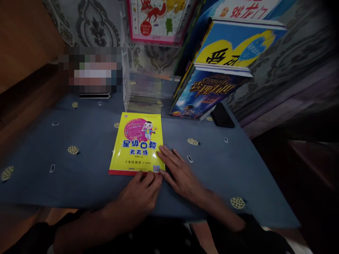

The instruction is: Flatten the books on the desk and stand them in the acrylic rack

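Observation:
A yellow workbook with Chinese lettering, a pink circle and a cartoon figure lies closed and flat on the cloth-covered table. At its lower edge, along the red strip, my left hand is closed, with curled fingers on the edge near the right corner. The fingertips of that hand are partly hidden. My right hand lies open beside the lower right corner, its fingers stretched out and touching the workbook's right edge.
A clear acrylic stand rises behind the workbook, holding a pink-framed picture book. To its right, several books stand tilted. A black phone lies beside them. A blurred-out item stands back left. Patterned blue cloth covers the table.

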A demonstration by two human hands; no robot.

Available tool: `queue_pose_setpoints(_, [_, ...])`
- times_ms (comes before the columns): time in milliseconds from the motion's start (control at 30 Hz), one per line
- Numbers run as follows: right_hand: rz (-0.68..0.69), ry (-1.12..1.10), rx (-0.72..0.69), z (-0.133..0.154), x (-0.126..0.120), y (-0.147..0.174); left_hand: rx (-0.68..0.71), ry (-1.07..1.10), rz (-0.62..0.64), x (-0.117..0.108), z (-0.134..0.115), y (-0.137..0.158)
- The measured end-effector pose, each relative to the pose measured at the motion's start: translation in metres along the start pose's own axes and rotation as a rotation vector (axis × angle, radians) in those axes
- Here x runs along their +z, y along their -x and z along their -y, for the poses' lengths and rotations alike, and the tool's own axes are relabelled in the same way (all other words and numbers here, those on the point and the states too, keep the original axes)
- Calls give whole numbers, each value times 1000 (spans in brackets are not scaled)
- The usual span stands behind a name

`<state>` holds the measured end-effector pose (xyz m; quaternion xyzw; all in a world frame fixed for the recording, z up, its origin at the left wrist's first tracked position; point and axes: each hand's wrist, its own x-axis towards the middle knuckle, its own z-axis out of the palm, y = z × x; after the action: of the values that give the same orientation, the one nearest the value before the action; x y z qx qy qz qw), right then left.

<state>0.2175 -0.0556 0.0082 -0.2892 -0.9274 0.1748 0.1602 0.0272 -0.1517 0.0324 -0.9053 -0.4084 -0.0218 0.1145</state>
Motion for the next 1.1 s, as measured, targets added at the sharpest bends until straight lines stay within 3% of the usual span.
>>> queue_pose_setpoints(133, [-5,36,-2,-1,3,1,-6,3,-14,-3,3,10])
queue_pose_setpoints(433, [11,63,-28,-4,5,0,-125,-54,166,-27,20,47])
queue_pose_setpoints(600, [27,108,-49,-4,-3,-4,-250,-94,271,-27,16,67])
queue_pose_setpoints(700, [93,99,-137,11,-11,-22,-296,-131,233,-19,10,69])
queue_pose_setpoints(900, [319,-174,-360,70,-9,-73,-359,-160,200,-16,7,67])
queue_pose_setpoints(1100, [438,-239,-391,72,0,-92,-387,-103,284,-19,9,69])
